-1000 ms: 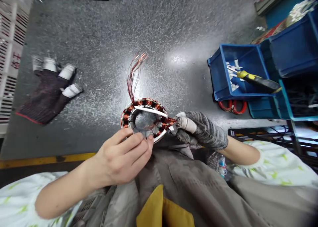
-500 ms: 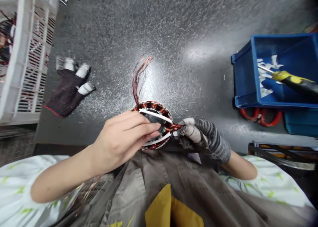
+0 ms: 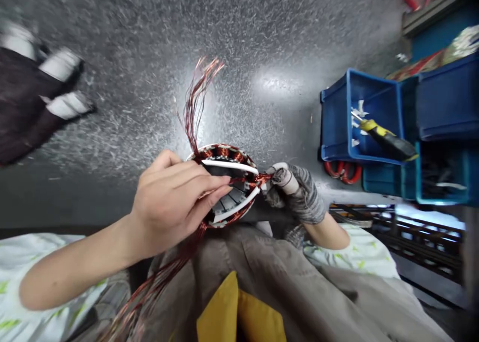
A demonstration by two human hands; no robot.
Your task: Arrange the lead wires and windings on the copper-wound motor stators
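A round motor stator [image 3: 228,153] with copper windings stands at the table's near edge, against my front. Two white sleeves [image 3: 234,166] curve across its opening. My left hand [image 3: 174,197], bare, reaches over the stator's left side with thumb and forefinger pinched on a thin copper wire [image 3: 238,180] inside the ring. On the right side, my right hand [image 3: 290,185] wears a worn grey glove and is closed around a twisted bundle of copper wire [image 3: 263,179]. One loose wire bundle [image 3: 194,107] fans out away from me; another [image 3: 157,282] hangs down over my lap.
A dark glove [image 3: 26,92] with white fingertips lies at the left. To the right is a blue bin [image 3: 337,120] with white scraps and a yellow-black screwdriver [image 3: 385,137]. Red-handled rings [image 3: 350,172] lie beside it, with more bins [image 3: 447,102] further right.
The view has shifted, bringing more bins on the right into sight and enlarging the glove at left. Both hands keep hold at the stator; the lower wire bundle now shows more.
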